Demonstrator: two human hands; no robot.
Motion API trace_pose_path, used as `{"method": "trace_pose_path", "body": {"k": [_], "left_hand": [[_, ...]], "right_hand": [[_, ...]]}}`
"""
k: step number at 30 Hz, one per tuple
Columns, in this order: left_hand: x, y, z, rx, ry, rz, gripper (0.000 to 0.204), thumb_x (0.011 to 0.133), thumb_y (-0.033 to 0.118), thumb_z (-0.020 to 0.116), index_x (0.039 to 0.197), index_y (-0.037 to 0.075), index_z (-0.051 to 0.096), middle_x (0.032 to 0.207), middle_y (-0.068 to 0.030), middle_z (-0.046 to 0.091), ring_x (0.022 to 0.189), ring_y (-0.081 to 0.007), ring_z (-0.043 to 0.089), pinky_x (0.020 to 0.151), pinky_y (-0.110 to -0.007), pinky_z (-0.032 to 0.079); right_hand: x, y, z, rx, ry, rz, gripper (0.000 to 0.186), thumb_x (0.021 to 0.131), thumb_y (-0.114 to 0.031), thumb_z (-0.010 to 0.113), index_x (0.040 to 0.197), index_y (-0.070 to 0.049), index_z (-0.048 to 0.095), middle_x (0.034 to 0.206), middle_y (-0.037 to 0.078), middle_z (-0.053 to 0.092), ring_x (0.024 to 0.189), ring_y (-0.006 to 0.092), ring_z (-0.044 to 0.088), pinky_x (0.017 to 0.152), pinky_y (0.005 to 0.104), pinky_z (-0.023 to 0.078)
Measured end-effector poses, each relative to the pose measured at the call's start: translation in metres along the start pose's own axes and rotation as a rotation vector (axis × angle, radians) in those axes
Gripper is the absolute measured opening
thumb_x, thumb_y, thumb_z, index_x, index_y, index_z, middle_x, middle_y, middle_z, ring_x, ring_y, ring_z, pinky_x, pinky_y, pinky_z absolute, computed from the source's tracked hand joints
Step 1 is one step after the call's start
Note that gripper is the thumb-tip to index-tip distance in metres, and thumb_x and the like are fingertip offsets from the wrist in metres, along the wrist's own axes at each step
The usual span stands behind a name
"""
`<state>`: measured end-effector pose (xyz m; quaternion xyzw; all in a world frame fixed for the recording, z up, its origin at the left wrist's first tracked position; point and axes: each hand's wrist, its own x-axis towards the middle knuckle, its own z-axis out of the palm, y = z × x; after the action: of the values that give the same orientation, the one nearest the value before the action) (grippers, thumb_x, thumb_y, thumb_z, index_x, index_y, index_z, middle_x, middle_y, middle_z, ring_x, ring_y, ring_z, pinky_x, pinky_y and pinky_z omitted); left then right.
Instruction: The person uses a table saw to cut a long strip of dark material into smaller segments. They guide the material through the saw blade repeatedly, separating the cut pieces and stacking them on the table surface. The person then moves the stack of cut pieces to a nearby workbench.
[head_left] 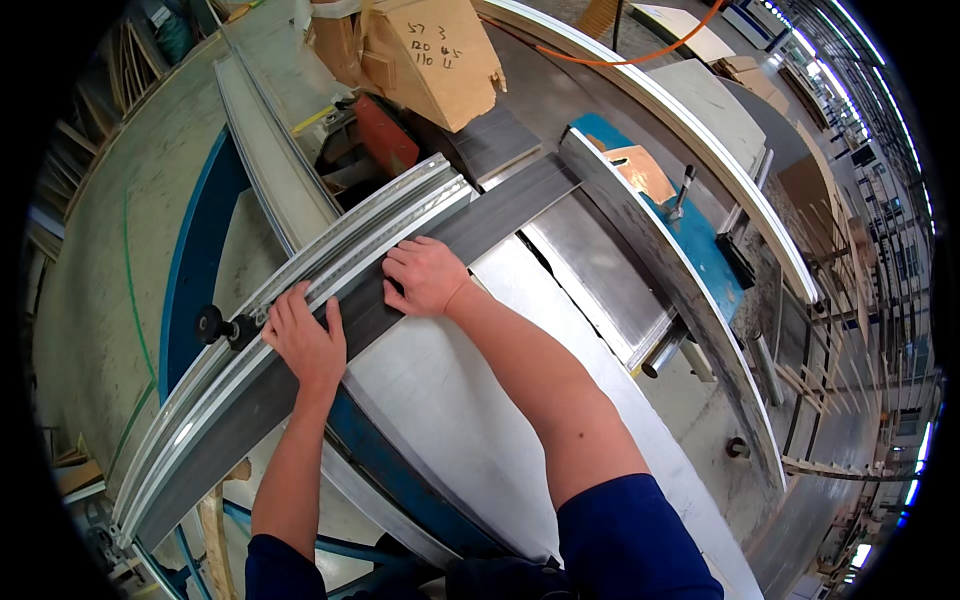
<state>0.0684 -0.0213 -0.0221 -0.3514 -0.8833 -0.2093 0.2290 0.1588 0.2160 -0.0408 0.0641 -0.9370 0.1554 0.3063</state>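
A long dark grey board [520, 200] lies along a silver aluminium rail [390, 205], across a pale metal machine table [450, 400]. My left hand [305, 340] rests over board and rail, fingers spread and slightly bent, tips at the rail. Just right of it, my right hand [425, 275] has its fingers curled on the board's far edge against the rail, thumb bent on the board; what lies under the fingertips is hidden. A black knob [212, 325] sits on the rail left of my left hand.
A cardboard box [430, 60] stands beyond the rail near a red-orange metal part [385, 140]. To the right are a long metal fence [680, 300], a blue machine plate [730, 270] with a handle, and timber racks [830, 380]. An orange hose [640, 55] loops behind.
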Motion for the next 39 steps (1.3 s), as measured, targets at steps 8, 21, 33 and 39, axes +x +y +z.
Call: {"method": "trace_pose_path", "body": {"k": [8, 21, 33, 39], "left_hand": [[0.028, -0.021, 0.01, -0.016, 0.033, 0.016, 0.045, 0.104, 0.035, 0.071, 0.139, 0.007, 0.063, 0.131, -0.0114, 0.065, 0.124, -0.0324, 0.057, 0.107, -0.048, 0.035], [0.074, -0.05, 0.029, -0.031, 0.001, -0.029, 0.044, 0.103, 0.033, 0.072, 0.139, 0.008, 0.063, 0.133, -0.0118, 0.063, 0.128, -0.0321, 0.055, 0.11, -0.048, 0.034], [0.091, -0.056, 0.032, -0.115, 0.068, -0.13, 0.042, 0.097, 0.03, 0.079, 0.133, 0.01, 0.067, 0.125, -0.0093, 0.065, 0.125, -0.0305, 0.057, 0.11, -0.046, 0.035], [0.077, -0.047, 0.022, -0.152, 0.063, -0.128, 0.046, 0.094, 0.03, 0.081, 0.134, 0.01, 0.067, 0.126, -0.0089, 0.065, 0.124, -0.0298, 0.057, 0.111, -0.045, 0.035]], "right_hand": [[0.031, 0.011, 0.015, 0.014, 0.013, -0.002, 0.021, 0.085, -0.026, 0.074, 0.08, -0.009, 0.063, 0.083, 0.008, 0.064, 0.086, 0.0285, 0.068, 0.081, 0.0416, 0.055], [0.077, 0.036, 0.042, 0.027, 0.029, 0.012, 0.021, 0.085, -0.025, 0.074, 0.078, -0.008, 0.062, 0.084, 0.008, 0.065, 0.087, 0.0296, 0.067, 0.079, 0.0425, 0.055], [0.095, 0.038, 0.051, -0.007, -0.011, 0.033, 0.015, 0.086, -0.021, 0.073, 0.087, -0.008, 0.064, 0.087, 0.008, 0.066, 0.089, 0.0313, 0.067, 0.084, 0.0441, 0.055], [0.082, 0.027, 0.041, -0.036, -0.003, 0.021, 0.014, 0.085, -0.019, 0.073, 0.084, -0.008, 0.064, 0.086, 0.007, 0.065, 0.087, 0.0303, 0.066, 0.081, 0.0438, 0.054]]}}
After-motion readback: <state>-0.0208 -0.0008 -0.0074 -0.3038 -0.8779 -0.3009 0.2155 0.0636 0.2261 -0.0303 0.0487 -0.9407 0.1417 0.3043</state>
